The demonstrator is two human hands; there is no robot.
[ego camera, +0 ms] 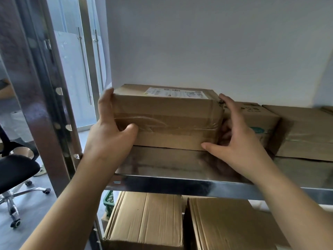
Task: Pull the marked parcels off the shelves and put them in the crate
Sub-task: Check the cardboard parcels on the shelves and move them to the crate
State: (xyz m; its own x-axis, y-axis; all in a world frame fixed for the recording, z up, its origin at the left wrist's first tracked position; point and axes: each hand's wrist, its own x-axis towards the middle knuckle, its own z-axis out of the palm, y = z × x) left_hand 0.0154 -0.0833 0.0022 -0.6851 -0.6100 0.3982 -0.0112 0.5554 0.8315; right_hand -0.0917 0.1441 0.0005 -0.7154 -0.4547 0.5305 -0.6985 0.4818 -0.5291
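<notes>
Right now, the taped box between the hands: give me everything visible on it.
The box is brown cardboard, wide and low, with clear tape wrinkled along its front and a white barcode label on top. It sits flat at the left end of the steel shelf, set back from the front edge. The left hand grips its left end, the right hand its right end. Another box stands close on its right.

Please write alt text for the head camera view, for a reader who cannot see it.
Two bare hands, left hand and right hand, hold the ends of a taped cardboard parcel with a white label on a steel shelf. More cardboard boxes stand to its right and on the shelf below.
</notes>
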